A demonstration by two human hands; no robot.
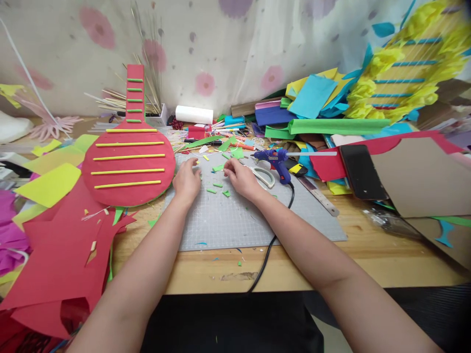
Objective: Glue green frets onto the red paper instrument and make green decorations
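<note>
Over the grey cutting mat (221, 225), my left hand (187, 180) is curved, with a gap between thumb and fingers and nothing seen in it. My right hand (241, 179) has its fingertips drawn together beside a green paper scrap (218, 168); whatever they may pinch is too small to make out. Short green rolled paper pieces (211, 191) and another green scrap (226, 193) lie between the hands. To the left stands a red guitar-shaped cutout (128, 164) with yellow strips on its body and green ones on its neck.
A blue glue gun (274, 159) with a black cord, white-handled scissors (265, 177) and a metal ruler (319, 196) lie right of my hands. A phone (362, 171) rests on cardboard. Red paper (62, 255) covers the left side. A yellow-flowered cutout (405, 73) leans at back right.
</note>
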